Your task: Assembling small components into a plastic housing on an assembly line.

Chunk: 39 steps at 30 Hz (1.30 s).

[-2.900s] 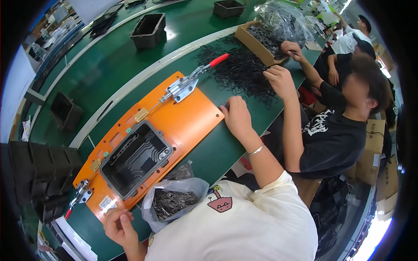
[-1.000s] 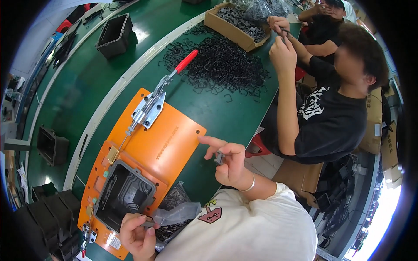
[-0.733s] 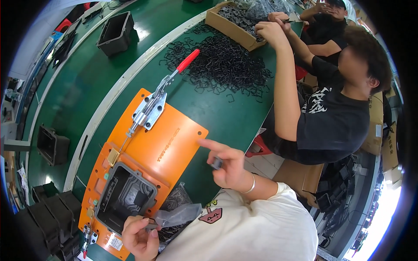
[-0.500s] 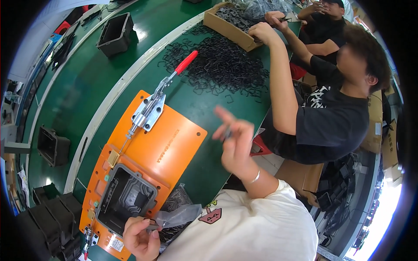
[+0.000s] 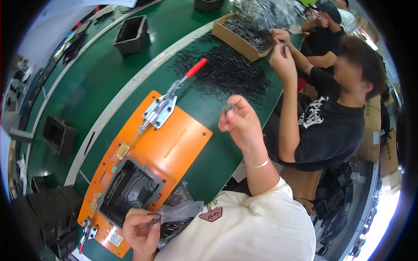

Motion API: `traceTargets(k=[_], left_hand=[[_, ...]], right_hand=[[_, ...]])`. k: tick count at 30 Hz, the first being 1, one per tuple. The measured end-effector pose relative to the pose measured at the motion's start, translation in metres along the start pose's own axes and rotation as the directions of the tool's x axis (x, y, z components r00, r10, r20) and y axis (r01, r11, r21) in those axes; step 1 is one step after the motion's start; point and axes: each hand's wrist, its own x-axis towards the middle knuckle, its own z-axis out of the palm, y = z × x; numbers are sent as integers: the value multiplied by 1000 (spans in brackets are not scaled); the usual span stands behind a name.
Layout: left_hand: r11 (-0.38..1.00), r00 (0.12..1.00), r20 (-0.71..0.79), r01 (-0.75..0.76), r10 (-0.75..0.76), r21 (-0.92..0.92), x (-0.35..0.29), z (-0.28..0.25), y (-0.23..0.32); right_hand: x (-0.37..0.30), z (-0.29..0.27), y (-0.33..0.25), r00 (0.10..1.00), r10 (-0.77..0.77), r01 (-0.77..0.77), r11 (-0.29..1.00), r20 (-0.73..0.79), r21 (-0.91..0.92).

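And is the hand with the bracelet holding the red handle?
No, the right hand pinches a small grey piece, and the red toggle-clamp handle stands apart from it.

Housing (image 5: 130, 191) in fixture (image 5: 185, 132); clip pile (image 5: 228, 76) beyond, right.

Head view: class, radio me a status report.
Left hand holding small dark piece; right hand pinching small grey piece. Open dark-grey rectangular box on flat orange plate. Left hand partly hides box rim.
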Motion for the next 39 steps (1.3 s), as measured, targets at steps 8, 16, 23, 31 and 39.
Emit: traceTargets(k=[8, 16, 23, 31, 39], left_hand=[[993, 945, -305, -121, 118, 9, -13, -26, 22], [976, 869, -446, -171, 215, 138, -7, -74, 23], [948, 891, -414, -51, 186, 315, 2, -72, -7], [862, 872, -412, -22, 265, 507, 3, -64, -6], [771, 900, -329, -12, 286, 637, 6, -67, -2]], right_hand=[[-8, 105, 5, 946, 187, -71, 917, 266, -393], [40, 154, 28, 814, 154, 420, 511, 560, -750], [76, 184, 67, 610, 64, 733, 333, 790, -593], [81, 185, 79, 622, 294, 606, 407, 726, -684], [101, 199, 74, 417, 552, 662, 360, 722, -658]])
